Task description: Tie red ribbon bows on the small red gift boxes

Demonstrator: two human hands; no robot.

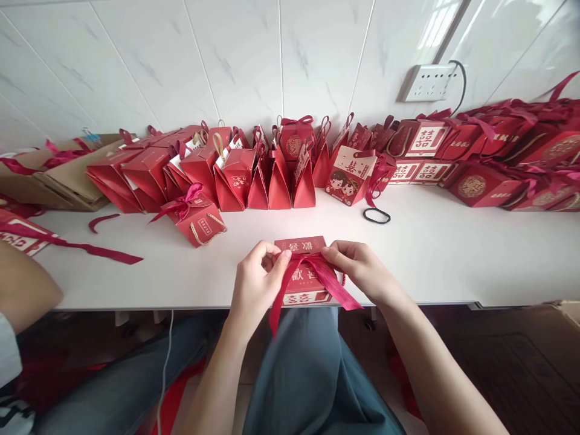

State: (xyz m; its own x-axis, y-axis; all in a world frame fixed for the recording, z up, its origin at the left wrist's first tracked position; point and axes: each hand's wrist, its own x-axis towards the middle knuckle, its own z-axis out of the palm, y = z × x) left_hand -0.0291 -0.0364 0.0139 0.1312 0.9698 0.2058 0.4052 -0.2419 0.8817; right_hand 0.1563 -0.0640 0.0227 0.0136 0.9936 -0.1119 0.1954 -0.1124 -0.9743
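Observation:
In front of me at the table's near edge lies a red gift box [304,277] with gold and white Chinese characters. A dark pink ribbon [290,278] is tied across its top, with two loose tails hanging toward me. My left hand [260,278] pinches the ribbon at the left side of the knot. On the right side, my right hand [357,266] pinches the ribbon between thumb and forefinger. Part of a twisted red cord shows beside the box, near my right fingers.
Red gift boxes [278,181] line the wall, with stacked ones [484,181] at right. A bow-tied box [197,220] and black elastic band [377,215] lie nearer. A co-worker's arm [27,284] is at far left beside a ribbon strip [113,254]. A socket strip [428,83] hangs above.

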